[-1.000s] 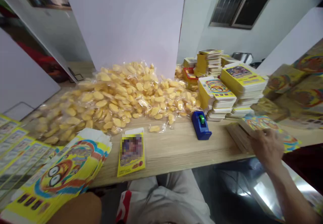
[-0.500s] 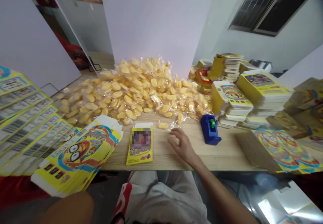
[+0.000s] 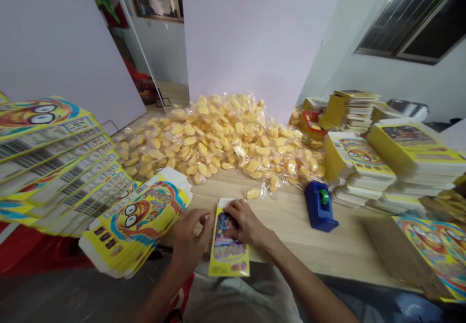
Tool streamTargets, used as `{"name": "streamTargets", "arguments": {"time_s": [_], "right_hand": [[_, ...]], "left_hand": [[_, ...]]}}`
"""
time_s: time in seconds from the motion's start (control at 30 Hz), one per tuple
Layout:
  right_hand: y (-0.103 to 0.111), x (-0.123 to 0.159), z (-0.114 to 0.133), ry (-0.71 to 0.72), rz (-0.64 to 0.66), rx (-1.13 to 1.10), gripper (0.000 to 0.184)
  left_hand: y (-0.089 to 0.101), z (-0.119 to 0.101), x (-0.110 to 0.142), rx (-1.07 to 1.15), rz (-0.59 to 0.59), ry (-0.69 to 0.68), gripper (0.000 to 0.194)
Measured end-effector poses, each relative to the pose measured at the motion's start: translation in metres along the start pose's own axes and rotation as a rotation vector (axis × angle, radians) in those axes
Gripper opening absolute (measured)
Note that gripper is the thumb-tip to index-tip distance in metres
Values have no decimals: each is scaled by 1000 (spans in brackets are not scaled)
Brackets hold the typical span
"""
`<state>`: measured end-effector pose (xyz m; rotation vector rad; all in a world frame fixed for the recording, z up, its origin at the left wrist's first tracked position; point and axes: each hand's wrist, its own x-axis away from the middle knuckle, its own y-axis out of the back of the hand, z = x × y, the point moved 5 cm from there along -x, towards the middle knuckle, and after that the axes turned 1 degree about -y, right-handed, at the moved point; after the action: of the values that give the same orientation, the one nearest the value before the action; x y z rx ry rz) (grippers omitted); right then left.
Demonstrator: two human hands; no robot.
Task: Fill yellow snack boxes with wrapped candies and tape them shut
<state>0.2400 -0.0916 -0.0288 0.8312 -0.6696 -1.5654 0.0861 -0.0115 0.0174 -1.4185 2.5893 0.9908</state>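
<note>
A flat yellow printed box (image 3: 229,260) lies at the front of the table, its near end sticking out over the edge. My right hand (image 3: 243,222) rests on the upper part of this box, with the fingers bent and pressed onto its face. Just left of the box is my left hand (image 3: 191,238), its thumb and forefinger apart and nothing seen between them. Close by on the left, a fanned stack of yellow flat cartons (image 3: 140,216) leans over the table edge.
Behind my hands spreads a big heap of clear-wrapped yellow pieces (image 3: 218,138). A blue tape dispenser (image 3: 320,209) stands to the right. Stacks of yellow boxes (image 3: 358,160), a red basket (image 3: 313,131) and an open cardboard carton (image 3: 400,255) lie beyond it.
My right hand has moved from the bare table onto the yellow box. The box now overhangs the table edge. My left hand has come into view beside it.
</note>
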Motion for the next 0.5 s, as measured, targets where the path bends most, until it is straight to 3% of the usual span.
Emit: {"name": "streamTargets", "arguments": {"time_s": [0.17, 0.23, 0.33, 0.37, 0.43, 0.5], "right_hand": [[17, 67, -13, -64, -81, -152, 56], [35, 79, -37, -157, -311, -195, 46], [69, 86, -98, -496, -814, -234, 40], [77, 83, -119, -614, -916, -256, 42], [85, 70, -155, -762, -952, -350, 47], [87, 53, -176, -792, -886, -457, 44]], "left_hand": [[-72, 15, -44, -175, 201, -87, 19], [-104, 11, -64, -219, 285, -94, 22], [-157, -2, -87, -245, 433, -93, 32], [-174, -6, -91, -230, 494, -98, 34], [-202, -13, -96, -172, 599, -105, 31], [-218, -15, -99, -110, 649, -89, 23]]}}
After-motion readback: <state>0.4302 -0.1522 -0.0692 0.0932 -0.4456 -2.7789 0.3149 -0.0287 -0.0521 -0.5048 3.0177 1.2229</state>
